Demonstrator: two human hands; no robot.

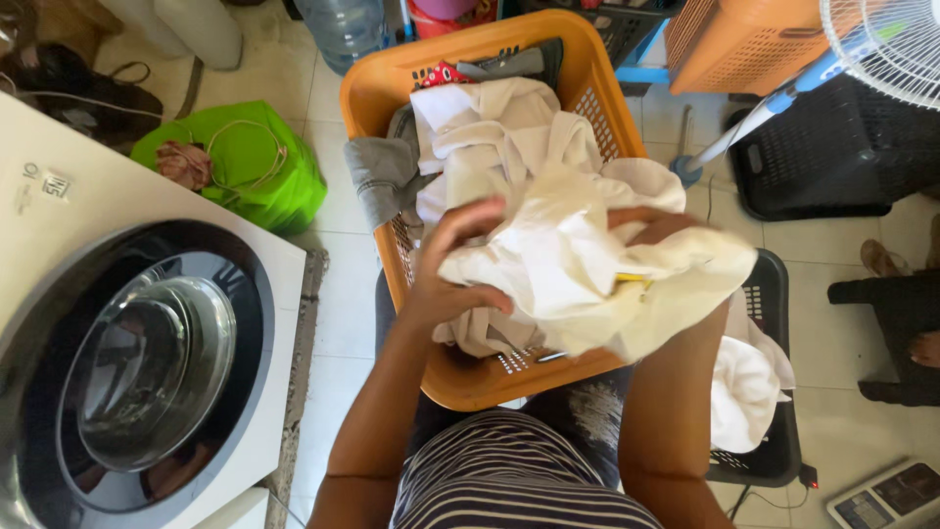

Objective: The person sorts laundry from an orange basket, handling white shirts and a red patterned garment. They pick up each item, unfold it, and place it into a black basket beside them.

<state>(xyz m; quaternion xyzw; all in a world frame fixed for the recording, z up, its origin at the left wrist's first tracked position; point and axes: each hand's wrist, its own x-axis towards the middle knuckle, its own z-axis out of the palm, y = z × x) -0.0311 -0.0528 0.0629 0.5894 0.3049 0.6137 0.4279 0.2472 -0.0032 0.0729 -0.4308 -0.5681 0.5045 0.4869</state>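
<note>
An orange laundry basket (pixel 372 93) rests on my lap, piled with white, grey and red-patterned clothes. Above it I hold a cream-white garment (pixel 573 260) bunched up between both hands. My left hand (pixel 450 264) grips its left side, fingers curled into the cloth. My right hand (pixel 651 225) is partly buried in the fabric on the right, only the knuckles and fingers showing. A grey garment (pixel 384 176) hangs over the basket's left rim.
A white front-loading washing machine (pixel 147 362) with its round door shut stands at the left. A green bag (pixel 250 162) lies on the tiled floor. A black basket (pixel 774 294) with white cloth sits at my right, a fan (pixel 881 44) and another person's foot (pixel 925 348) beyond.
</note>
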